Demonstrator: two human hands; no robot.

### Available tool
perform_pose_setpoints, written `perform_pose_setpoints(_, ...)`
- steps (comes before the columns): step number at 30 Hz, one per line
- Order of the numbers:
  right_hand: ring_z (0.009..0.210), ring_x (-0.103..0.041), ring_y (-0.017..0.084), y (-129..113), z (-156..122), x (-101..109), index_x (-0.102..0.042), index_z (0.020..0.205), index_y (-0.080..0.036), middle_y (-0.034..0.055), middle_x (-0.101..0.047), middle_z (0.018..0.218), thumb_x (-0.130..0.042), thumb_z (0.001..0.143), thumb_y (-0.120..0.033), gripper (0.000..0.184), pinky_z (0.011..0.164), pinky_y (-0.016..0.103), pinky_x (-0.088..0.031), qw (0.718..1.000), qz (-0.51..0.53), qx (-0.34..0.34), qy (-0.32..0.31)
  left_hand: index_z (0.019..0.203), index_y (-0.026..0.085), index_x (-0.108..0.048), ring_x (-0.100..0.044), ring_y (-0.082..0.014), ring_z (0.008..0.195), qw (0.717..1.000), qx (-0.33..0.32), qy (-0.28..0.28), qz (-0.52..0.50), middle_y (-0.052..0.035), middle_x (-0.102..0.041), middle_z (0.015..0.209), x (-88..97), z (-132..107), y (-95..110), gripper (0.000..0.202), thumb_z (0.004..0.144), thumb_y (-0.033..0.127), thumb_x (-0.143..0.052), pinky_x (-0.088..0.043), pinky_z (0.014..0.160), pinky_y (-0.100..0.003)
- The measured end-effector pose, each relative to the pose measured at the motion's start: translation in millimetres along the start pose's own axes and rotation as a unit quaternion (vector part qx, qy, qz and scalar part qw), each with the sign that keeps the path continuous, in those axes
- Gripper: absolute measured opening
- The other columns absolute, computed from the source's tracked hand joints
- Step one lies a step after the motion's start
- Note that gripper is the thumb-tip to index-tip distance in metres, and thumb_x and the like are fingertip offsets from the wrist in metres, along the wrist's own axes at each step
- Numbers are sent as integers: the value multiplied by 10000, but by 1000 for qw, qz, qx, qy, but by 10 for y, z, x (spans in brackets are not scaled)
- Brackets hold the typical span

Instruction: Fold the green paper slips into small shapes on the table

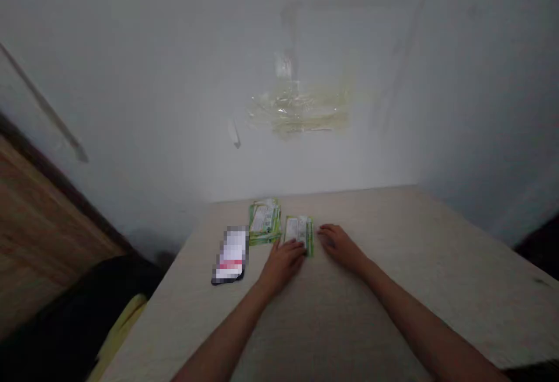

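My left hand (283,262) lies palm down on the pale table (414,265), its fingertips touching the near edge of a small green and white packet (299,232). My right hand (339,246) rests flat just right of that packet, fingers stretched toward it and holding nothing. A stack of similar green packets (264,220) lies a little farther back to the left. A phone (231,255) with a blurred screen lies left of my left hand.
The table stands against a white wall (174,108) with old tape marks (301,108). A wooden panel (35,225) and a dark shape with a yellow edge (117,324) are at the left, below table level.
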State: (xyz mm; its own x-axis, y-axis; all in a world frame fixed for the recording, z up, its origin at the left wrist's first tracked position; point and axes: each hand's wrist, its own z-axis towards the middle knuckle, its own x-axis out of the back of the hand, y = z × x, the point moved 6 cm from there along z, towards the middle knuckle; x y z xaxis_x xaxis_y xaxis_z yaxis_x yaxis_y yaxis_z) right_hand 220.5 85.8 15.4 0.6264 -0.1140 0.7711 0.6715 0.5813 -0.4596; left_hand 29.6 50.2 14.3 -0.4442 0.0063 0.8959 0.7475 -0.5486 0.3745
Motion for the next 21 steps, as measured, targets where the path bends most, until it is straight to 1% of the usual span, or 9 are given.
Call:
perform_pose_setpoints(3, 1238, -456, 224, -144, 9, 30, -541, 1300, -214, 95, -522, 1350, -537, 846, -167, 456, 1081, 447, -365, 999, 11, 40, -10, 1223, 346, -598, -444, -207, 1314, 1000, -10, 2, 2, 9, -586, 1343, 1, 2, 9, 321, 942, 341, -443, -144, 1154, -528)
perform_pose_setpoints(5, 1246, -452, 220, -222, 10, 20, -521, 1326, -258, 68, -530, 1360, -522, 872, -188, 459, 1079, 453, -363, 998, 14, 61, -31, 1222, 344, -600, -457, -201, 1302, 1000, -17, 5, 2, 5, -587, 1341, 4, 0, 19, 321, 939, 335, -450, -149, 1156, -519)
perform_pose_setpoints(7, 1250, -451, 226, -266, 8, -10, -539, 1313, -276, 49, -558, 1341, -524, 885, -218, 432, 1078, 458, -360, 996, 7, 69, -56, 1212, 340, -608, -484, -190, 1275, 1000, -21, 11, 1, 0, -595, 1331, 11, -5, 29, 314, 936, 328, -458, -151, 1159, -509)
perform_pose_setpoints(9, 1254, -451, 235, -272, 6, -34, -571, 1282, -276, 44, -577, 1324, -537, 886, -245, 398, 1078, 465, -357, 995, 2, 65, -71, 1204, 335, -612, -511, -178, 1246, 1000, -21, 19, 0, -7, -602, 1321, 22, -10, 31, 310, 936, 320, -458, -148, 1162, -500)
perform_pose_setpoints(11, 1255, -457, 239, -250, 4, -45, -588, 1263, -262, 58, -584, 1315, -554, 879, -260, 386, 1079, 468, -355, 996, 7, 55, -75, 1192, 332, -618, -524, -173, 1231, 1000, -13, 27, 2, -10, -604, 1318, 31, -14, 16, 303, 937, 313, -455, -154, 1160, -500)
perform_pose_setpoints(15, 1237, -491, 238, -172, 1, -32, -620, 1209, -216, 104, -587, 1296, -597, 843, -244, 368, 1071, 459, -374, 997, 46, 33, -60, 1175, 318, -625, -494, -198, 1267, 999, 9, 44, 30, -24, -587, 1337, 42, -18, -59, 288, 929, 325, -476, -155, 1152, -530)
perform_pose_setpoints(18, 1227, -509, 242, -138, -6, -21, -650, 1133, -202, 116, -585, 1293, -618, 813, -214, 321, 1062, 464, -386, 995, 75, 30, -52, 1193, 315, -615, -451, -226, 1308, 998, 16, 48, 44, -35, -580, 1342, 49, -22, -106, 302, 925, 364, -485, -107, 1154, -568)
perform_pose_setpoints(21, 1235, -505, 243, -136, -16, -13, -647, 1127, -204, 113, -579, 1303, -622, 799, -196, 329, 1071, 473, -376, 995, 84, 30, -49, 1183, 321, -620, -421, -243, 1329, 998, 9, 43, 48, -34, -592, 1322, 84, -33, -107, 301, 916, 387, -496, -42, 1150, -602)
